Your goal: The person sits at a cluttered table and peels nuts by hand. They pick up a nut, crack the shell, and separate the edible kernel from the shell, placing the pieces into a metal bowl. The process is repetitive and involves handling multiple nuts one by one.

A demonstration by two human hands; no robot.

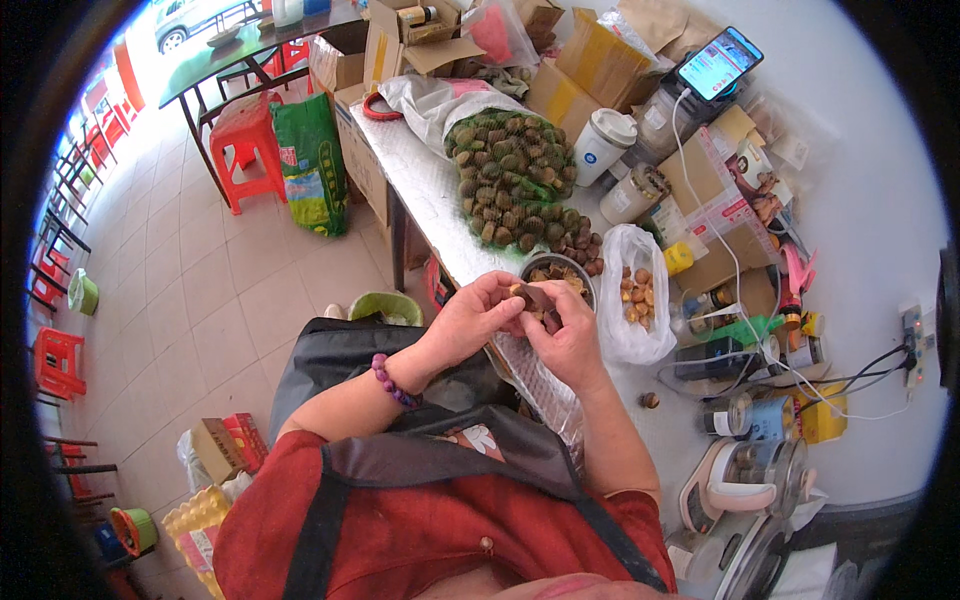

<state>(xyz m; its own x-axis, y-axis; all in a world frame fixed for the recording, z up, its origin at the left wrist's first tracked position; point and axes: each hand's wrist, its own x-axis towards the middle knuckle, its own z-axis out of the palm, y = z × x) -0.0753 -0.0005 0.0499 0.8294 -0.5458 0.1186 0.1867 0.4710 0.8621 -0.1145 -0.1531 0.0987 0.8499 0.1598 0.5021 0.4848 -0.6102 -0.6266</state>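
Observation:
My left hand (pixel 484 304) pinches a small brown nut (pixel 517 290) between thumb and fingers, at the table's near edge. Against it my right hand (pixel 566 330) holds a dark flat piece (pixel 541 304), perhaps a blade or a strip of shell. The fingers partly cover both. Just beyond my hands, a round metal bowl (pixel 592 296) contains brown shell pieces. To its right, a white plastic bag (pixel 615 259) stands open with peeled yellowish nuts (pixel 637 292) inside. A green mesh sack (pixel 514 176) of brown nuts lies farther back, with some loose nuts (pixel 585 247) at its mouth.
A lidded white cup (pixel 604 146), jars (pixel 630 196), cardboard boxes (pixel 592 56) and a propped phone (pixel 720 64) crowd the table's back. Cables run along the right side. One brown nut (pixel 649 400) lies near the right forearm. A green bin (pixel 386 306) and red stool (pixel 244 146) stand below left.

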